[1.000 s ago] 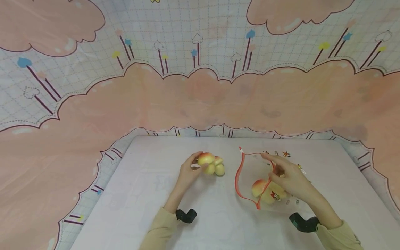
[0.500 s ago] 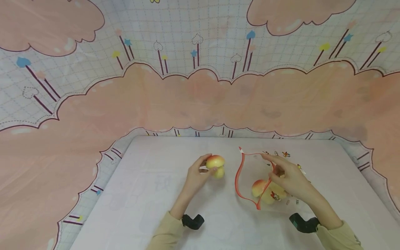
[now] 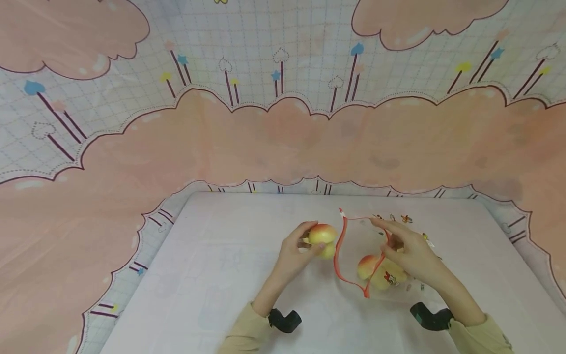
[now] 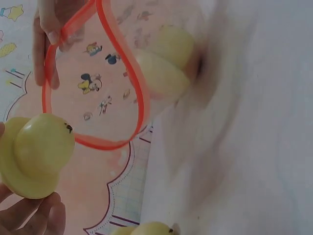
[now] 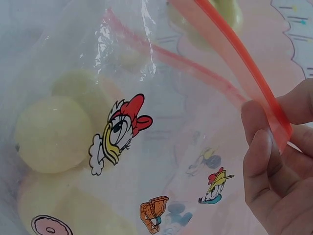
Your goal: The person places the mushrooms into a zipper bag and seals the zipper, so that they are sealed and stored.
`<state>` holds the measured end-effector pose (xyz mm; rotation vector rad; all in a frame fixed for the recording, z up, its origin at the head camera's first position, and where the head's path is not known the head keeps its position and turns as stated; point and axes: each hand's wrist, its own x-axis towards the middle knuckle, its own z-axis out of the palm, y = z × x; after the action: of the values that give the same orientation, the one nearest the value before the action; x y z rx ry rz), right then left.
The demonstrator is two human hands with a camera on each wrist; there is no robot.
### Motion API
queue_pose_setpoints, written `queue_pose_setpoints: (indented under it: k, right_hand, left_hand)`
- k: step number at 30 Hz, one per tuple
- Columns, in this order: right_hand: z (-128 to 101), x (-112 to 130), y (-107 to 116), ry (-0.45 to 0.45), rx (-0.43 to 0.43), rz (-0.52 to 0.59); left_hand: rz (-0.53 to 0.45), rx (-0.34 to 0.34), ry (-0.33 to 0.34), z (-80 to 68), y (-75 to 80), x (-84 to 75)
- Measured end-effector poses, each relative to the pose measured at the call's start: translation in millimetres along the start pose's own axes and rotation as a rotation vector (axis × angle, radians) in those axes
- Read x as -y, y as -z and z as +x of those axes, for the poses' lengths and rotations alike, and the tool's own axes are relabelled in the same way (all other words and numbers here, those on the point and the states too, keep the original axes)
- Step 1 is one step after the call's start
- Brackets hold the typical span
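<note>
Left hand (image 3: 297, 251) grasping yellow-red mushroom-shaped piece (image 3: 322, 234) at nine o'clock of printed plastic bag (image 5: 123, 128), right hand (image 3: 413, 250) pinching the bag's red edge (image 5: 246, 63)

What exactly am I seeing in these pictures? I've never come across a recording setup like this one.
There is no machine: these are a person's two bare hands over a white table. The wide picture comes from a camera on the head, looking forward and down. The two close-ups come from cameras on the left and right wrists, each facing that hand's work.

The left hand holds a glossy, rounded, yellow fruit-like piece with a red blush, just outside the bag's mouth. The right hand pinches the edge of that clear plastic bag with red trim and cartoon prints, keeping it open on the table. Similar yellow pieces show through its wall; I can't count them reliably.
</note>
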<state>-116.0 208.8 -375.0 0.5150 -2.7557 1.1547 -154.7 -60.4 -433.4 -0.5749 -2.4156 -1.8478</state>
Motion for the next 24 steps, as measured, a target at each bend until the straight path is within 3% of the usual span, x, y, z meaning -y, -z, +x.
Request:
queue_pose_setpoints:
  k: [10, 24]
  right_hand:
    - [0, 1, 0, -0.015, 0.008, -0.004]
    - [0, 1, 1, -0.029, 0.012, 0.006]
  left_hand:
    - [-0.012, 0.027, -0.005, 0.3, -14.7, -9.8]
    - [0.046, 0.075, -0.105, 6.4, -31.0, -13.7]
